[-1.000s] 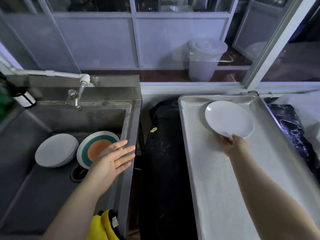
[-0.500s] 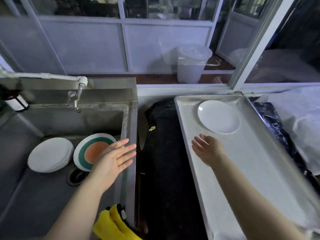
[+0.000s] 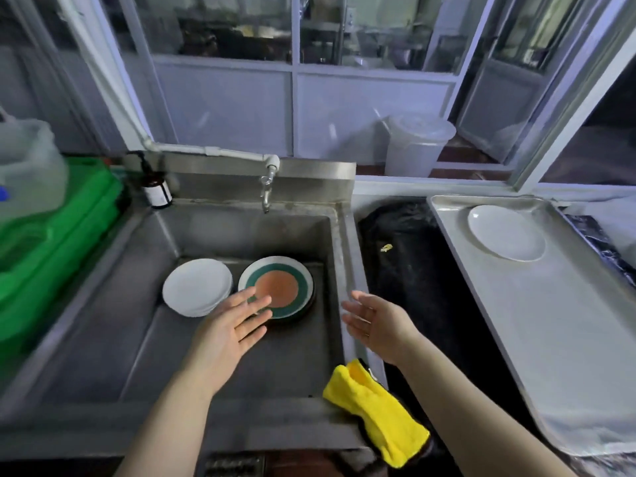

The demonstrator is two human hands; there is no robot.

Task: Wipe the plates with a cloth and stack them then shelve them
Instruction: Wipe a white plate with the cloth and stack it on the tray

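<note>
A stack of white plates (image 3: 197, 286) lies in the steel sink (image 3: 103, 339), beside a plate with an orange centre and green ring (image 3: 279, 287). My left hand (image 3: 229, 333) hovers open over the sink, its fingertips covering the near edge of the coloured plate. My right hand (image 3: 378, 327) is open, empty, above the sink's right rim. One white plate (image 3: 506, 233) lies at the far end of the metal tray (image 3: 550, 339) on the right. A yellow cloth (image 3: 378, 418) hangs over the sink's front right corner.
A tap (image 3: 266, 187) juts over the sink's back wall, with a brown bottle (image 3: 156, 192) at its left corner. Green crates (image 3: 51, 235) stand to the left. A dark gap (image 3: 413, 270) lies between sink and tray. A white bin (image 3: 418, 146) stands behind the glass.
My right hand let go of the white plate on the tray and came back left to the sink's rim. The view swung left toward the sink; my left hand stays over the coloured plate.
</note>
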